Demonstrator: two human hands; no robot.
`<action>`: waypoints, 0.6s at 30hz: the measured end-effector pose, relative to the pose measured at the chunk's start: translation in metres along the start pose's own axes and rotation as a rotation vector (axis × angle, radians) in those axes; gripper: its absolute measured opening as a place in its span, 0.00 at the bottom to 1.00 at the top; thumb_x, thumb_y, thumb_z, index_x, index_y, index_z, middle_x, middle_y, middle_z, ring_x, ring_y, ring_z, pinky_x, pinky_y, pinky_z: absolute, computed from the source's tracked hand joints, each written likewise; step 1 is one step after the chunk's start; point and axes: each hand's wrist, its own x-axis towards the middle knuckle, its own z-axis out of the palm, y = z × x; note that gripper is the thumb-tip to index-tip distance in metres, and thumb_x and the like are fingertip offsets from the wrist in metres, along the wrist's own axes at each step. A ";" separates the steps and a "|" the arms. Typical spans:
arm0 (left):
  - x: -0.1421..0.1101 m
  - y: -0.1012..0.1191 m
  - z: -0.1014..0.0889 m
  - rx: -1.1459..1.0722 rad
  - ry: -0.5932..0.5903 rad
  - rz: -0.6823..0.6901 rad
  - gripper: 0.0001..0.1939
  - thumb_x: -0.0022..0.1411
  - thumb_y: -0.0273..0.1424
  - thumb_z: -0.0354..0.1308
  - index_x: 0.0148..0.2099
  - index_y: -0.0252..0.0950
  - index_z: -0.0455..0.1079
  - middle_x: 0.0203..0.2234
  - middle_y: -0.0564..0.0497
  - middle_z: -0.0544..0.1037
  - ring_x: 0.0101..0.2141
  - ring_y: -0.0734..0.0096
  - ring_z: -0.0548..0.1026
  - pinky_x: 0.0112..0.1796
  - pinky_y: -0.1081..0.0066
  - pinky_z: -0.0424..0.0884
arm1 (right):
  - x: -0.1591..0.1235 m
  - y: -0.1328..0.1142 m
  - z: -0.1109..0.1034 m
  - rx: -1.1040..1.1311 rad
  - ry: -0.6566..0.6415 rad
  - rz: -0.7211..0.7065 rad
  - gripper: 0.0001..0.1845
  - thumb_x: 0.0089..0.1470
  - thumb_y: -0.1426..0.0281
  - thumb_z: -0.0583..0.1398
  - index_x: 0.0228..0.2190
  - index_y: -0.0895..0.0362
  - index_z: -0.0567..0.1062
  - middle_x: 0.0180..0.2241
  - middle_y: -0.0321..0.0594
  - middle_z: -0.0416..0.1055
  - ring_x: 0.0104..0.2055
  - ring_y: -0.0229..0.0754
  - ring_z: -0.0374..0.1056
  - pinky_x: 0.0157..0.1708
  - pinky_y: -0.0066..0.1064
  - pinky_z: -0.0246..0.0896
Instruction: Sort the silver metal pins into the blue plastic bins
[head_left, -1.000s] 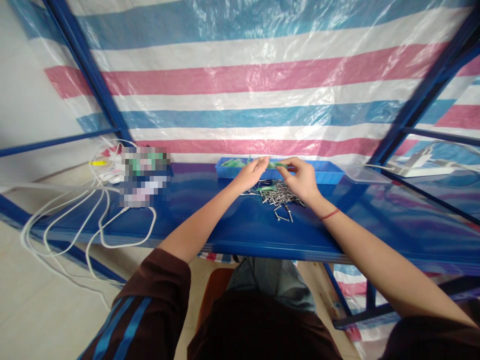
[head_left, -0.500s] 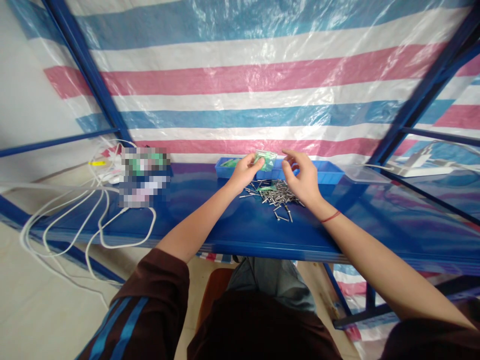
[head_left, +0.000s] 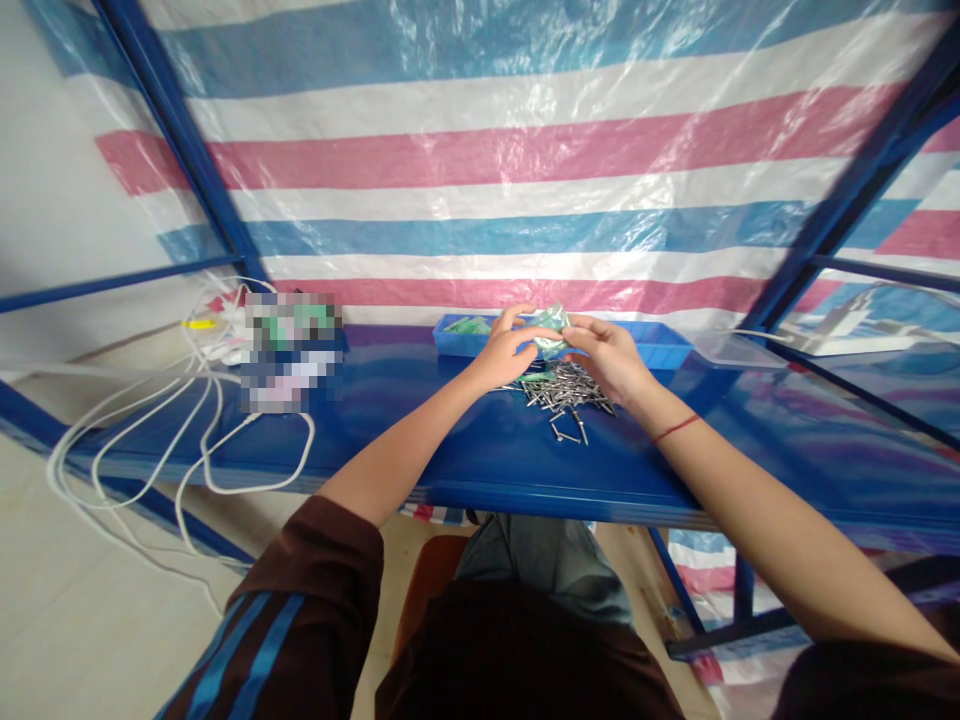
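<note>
Looks like a makeshift workshop: silvery heap of slim metal fasteners [head_left: 566, 388] on glossy blue surface [head_left: 487, 460], striped red-white-blue plastic sheeting [head_left: 525, 150] behind it, blue metal posts [head_left: 180, 135] flanking it, looped white cables [head_left: 255, 490] at its left end.

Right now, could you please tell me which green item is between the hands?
The shiny, crinkled packet, raised between the left hand and right hand; the other green pieces lie in the blue tray and at the metal pile.

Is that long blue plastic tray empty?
No: green, plastic-looking pieces lie in the left end of the long blue plastic tray. Its middle is partly hidden, so I can't tell how full.
</note>
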 end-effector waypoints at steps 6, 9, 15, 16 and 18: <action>0.005 -0.002 -0.004 -0.282 0.017 -0.262 0.14 0.64 0.32 0.50 0.37 0.36 0.77 0.38 0.47 0.76 0.43 0.67 0.73 0.46 0.66 0.70 | 0.001 0.003 -0.002 -0.284 0.283 -0.246 0.15 0.50 0.62 0.62 0.37 0.57 0.78 0.37 0.45 0.77 0.35 0.45 0.72 0.35 0.41 0.69; 0.008 0.002 -0.007 -0.544 -0.053 -0.491 0.24 0.67 0.45 0.44 0.37 0.34 0.75 0.34 0.45 0.77 0.30 0.71 0.74 0.34 0.70 0.70 | -0.009 -0.008 0.002 -0.575 0.230 -0.462 0.14 0.55 0.62 0.59 0.38 0.56 0.79 0.40 0.45 0.78 0.41 0.47 0.72 0.44 0.44 0.66; 0.005 0.009 -0.005 -0.864 -0.014 -0.620 0.13 0.64 0.38 0.54 0.41 0.33 0.71 0.34 0.46 0.77 0.28 0.76 0.75 0.29 0.75 0.69 | -0.020 -0.017 0.013 -0.836 -0.109 -0.664 0.16 0.60 0.63 0.53 0.41 0.55 0.78 0.46 0.42 0.75 0.51 0.46 0.69 0.54 0.41 0.59; 0.005 0.006 -0.004 -0.851 0.003 -0.601 0.10 0.64 0.35 0.55 0.41 0.33 0.71 0.34 0.47 0.77 0.28 0.77 0.75 0.30 0.76 0.69 | -0.020 -0.016 0.013 -0.841 -0.123 -0.673 0.17 0.60 0.63 0.53 0.42 0.55 0.78 0.47 0.43 0.75 0.51 0.45 0.69 0.54 0.41 0.59; 0.007 -0.002 -0.003 -0.776 0.076 -0.560 0.08 0.64 0.32 0.55 0.41 0.33 0.71 0.33 0.48 0.77 0.29 0.77 0.75 0.30 0.76 0.70 | -0.019 -0.015 0.013 -0.841 -0.108 -0.682 0.17 0.61 0.63 0.52 0.42 0.56 0.77 0.47 0.44 0.75 0.51 0.45 0.69 0.54 0.40 0.59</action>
